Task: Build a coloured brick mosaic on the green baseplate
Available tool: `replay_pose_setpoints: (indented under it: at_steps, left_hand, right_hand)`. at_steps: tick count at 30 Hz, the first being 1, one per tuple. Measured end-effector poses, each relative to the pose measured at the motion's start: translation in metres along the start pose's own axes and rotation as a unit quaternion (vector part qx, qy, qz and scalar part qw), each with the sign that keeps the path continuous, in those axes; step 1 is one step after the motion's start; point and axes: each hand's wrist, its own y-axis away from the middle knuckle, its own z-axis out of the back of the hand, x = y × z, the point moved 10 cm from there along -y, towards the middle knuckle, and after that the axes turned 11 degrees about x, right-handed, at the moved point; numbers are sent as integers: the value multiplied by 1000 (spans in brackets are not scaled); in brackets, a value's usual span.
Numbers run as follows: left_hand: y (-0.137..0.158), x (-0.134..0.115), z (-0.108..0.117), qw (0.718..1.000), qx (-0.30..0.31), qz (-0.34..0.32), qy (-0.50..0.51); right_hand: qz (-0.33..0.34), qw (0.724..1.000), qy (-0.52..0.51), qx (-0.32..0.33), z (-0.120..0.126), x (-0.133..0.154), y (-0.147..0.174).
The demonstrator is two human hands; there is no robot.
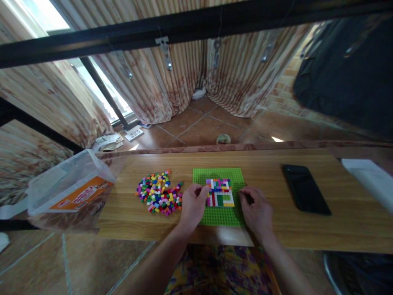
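A green studded baseplate (216, 221) lies on the wooden table in front of me. Small bricks of many colours form a roughly square patch (220, 192) on it. My left hand (194, 205) is at the plate's left side, thumb and forefinger pinched together at the patch's left edge; whatever sits between them is hidden. Over the plate's right edge, my right hand (256, 209) has its fingers curled and the fingertips together. I cannot make out anything in that pinch. Just left of my left hand spreads a loose pile of small coloured bricks (159, 192).
A black phone (306, 189) lies on the table (138, 227) at the right, with white paper (367, 180) beyond it. A clear plastic box (72, 184) with an orange label stands at the left. A dark metal bar (196, 26) crosses above, before the curtains.
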Motion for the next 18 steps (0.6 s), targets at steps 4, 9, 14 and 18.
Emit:
replay_pose_setpoints:
  at_steps: [4, 9, 14, 18]
  left_hand:
    - [-1, -3, -1, 1000, 6, 10, -6]
    - [0, -13, 1, 999, 5, 9, -31]
    - [0, -21, 4, 998, -20, -29, -58]
    - [-3, -25, 2, 996, -16, -47, -72]
  right_hand:
    - [2, 1000, 8, 3, 0, 1, 0]
    - [1, 1000, 15, 4, 0, 2, 0]
    - [9, 1000, 29, 9, -1, 5, 0]
    - [14, 999, 40, 13, -3, 5, -1]
